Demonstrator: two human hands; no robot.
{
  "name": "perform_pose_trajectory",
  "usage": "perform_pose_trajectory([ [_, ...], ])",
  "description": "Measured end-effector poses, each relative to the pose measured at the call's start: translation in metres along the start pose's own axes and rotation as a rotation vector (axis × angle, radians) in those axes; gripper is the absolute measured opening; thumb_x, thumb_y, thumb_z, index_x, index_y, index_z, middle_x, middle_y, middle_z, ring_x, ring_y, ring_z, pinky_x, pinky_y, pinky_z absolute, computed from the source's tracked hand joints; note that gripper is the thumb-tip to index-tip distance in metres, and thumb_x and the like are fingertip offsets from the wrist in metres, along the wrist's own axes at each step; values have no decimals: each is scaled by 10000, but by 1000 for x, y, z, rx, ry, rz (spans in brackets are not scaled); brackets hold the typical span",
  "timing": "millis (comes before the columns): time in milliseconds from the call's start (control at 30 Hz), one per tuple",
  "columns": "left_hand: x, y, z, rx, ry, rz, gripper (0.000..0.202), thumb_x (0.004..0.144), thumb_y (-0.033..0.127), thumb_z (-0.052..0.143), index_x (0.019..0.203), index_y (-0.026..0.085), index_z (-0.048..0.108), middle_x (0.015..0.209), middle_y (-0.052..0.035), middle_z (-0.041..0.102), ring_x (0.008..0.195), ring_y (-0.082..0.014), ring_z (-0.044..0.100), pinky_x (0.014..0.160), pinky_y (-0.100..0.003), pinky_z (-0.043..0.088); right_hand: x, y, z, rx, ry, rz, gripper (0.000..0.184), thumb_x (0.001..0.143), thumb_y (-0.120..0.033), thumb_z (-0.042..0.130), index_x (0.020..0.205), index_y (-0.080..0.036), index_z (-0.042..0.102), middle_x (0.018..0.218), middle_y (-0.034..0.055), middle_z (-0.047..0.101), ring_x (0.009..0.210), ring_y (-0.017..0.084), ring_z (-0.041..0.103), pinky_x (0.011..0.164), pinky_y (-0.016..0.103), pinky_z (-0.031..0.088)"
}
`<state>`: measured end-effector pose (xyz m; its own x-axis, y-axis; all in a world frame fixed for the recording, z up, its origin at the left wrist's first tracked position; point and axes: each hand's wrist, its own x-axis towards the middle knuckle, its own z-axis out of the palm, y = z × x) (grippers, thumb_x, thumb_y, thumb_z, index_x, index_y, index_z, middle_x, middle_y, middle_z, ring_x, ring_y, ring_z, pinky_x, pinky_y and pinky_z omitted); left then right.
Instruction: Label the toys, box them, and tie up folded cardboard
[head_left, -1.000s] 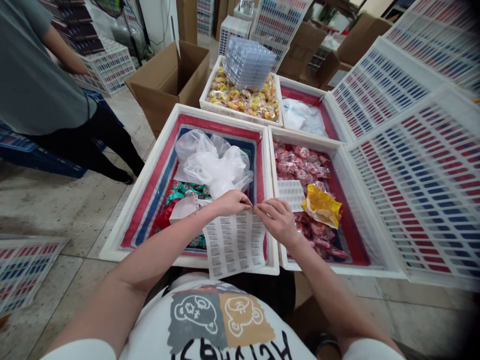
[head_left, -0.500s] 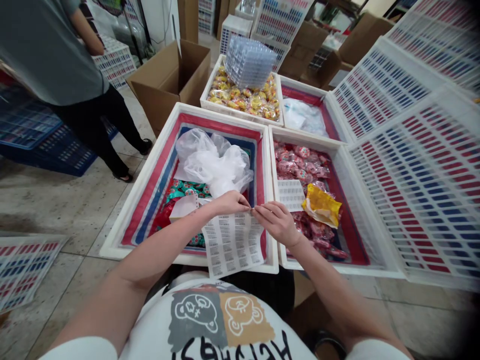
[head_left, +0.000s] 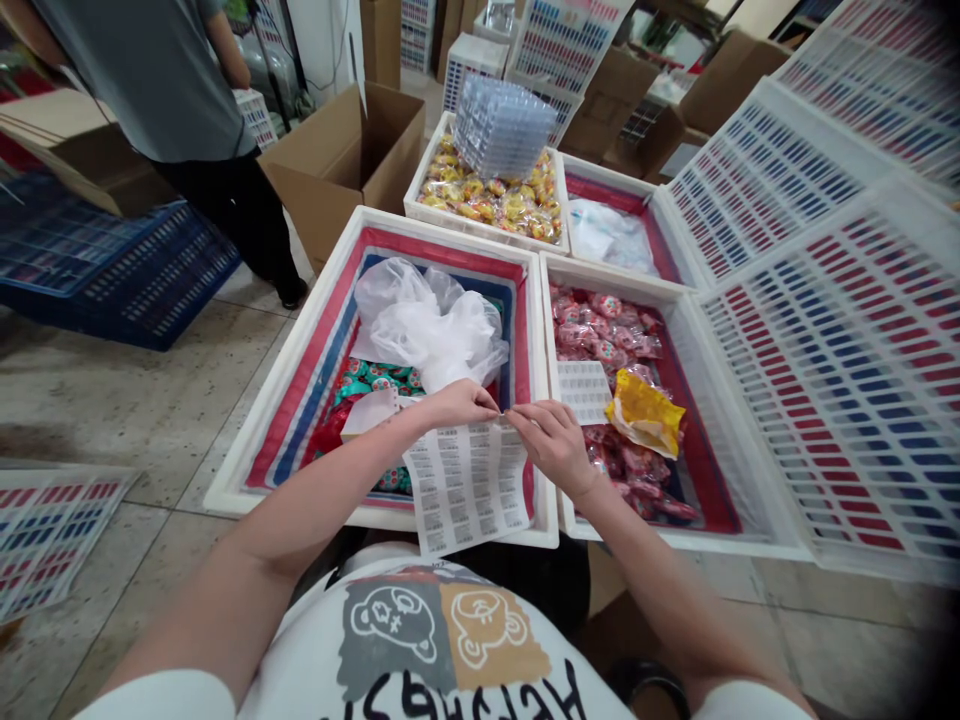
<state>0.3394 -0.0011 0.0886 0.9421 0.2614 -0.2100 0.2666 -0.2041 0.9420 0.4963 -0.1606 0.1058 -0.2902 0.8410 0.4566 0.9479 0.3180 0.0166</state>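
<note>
A white sheet of barcode stickers (head_left: 466,485) hangs over the front rim of the left white crate (head_left: 300,330). My left hand (head_left: 459,403) pinches its top edge. My right hand (head_left: 553,444) pinches the same top edge just to the right, its fingertips almost touching the left hand's. The left crate holds a crumpled clear plastic bag (head_left: 427,325) and green and red snack packets (head_left: 371,384). The right crate (head_left: 675,530) holds pink snack packets (head_left: 607,325), a yellow packet (head_left: 643,412) and a smaller sticker sheet (head_left: 583,390).
Further back stand a crate of yellow packets (head_left: 491,200) topped by stacked clear trays (head_left: 501,125), an open cardboard box (head_left: 341,160) and white lattice crates (head_left: 840,330) at the right. A person in a grey shirt (head_left: 180,80) stands at the upper left beside blue crates (head_left: 90,260).
My hands have stayed pinched on the sticker sheet's top edge. The person at the upper left has walked further back and to the right, uncovering the blue crates.
</note>
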Motion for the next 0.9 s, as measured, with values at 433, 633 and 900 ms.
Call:
perform_pose_trajectory([
  [433,0,-3,-3,-55,3,-16,318,754,311,584,906,79,741,749,-33,695,675,-126,553,634,-217,404,10,-3,0,-37,-42,-90,269,878,-106,559,1109,-222,633,1050,60,663,985,188,547,904,372,443],
  [633,0,-4,-5,-59,-35,-5,296,747,294,600,930,107,737,794,-27,710,719,-132,578,668,-216,416,10,-3,3,-22,-35,-46,265,880,-113,558,1095,-241,647,997,51,665,953,185,547,884,366,434],
  [900,-5,-3,-8,-163,-82,-20,277,740,320,618,903,108,692,747,-14,661,672,-113,541,623,-214,396,7,-5,5,286,57,324,310,902,-215,540,1210,-237,572,1112,86,644,1025,212,586,893,396,490],
])
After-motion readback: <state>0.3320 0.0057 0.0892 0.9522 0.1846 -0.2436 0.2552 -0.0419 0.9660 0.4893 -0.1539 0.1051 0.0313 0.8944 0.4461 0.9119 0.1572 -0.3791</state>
